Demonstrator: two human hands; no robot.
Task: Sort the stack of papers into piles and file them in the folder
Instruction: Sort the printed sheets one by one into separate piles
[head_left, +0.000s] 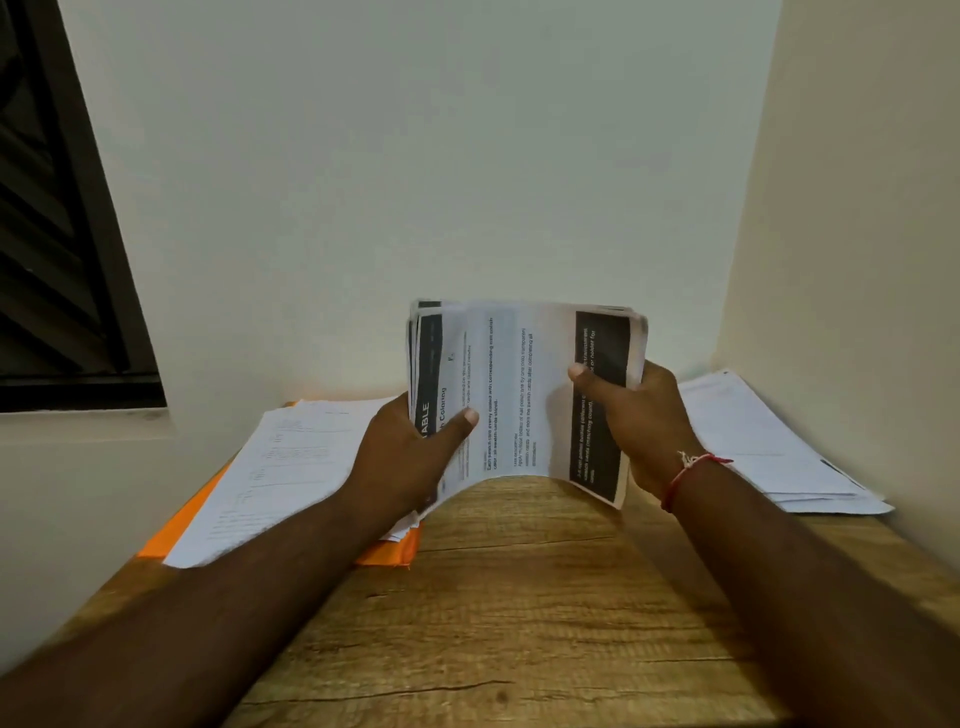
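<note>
White paper stack (519, 395) gripped btwn left hand (410, 457), right hand (641, 426).

Head view, sole camera: wide-angle, worn on the person, faces forward and down along the table (509, 597) to its far edge and wall (415, 182); close range.

A wood-grain bench (519, 623) fills the lower frame, set in a corner of pale walls (415, 156); a dark louvred window (52, 234) sits at upper left.
</note>
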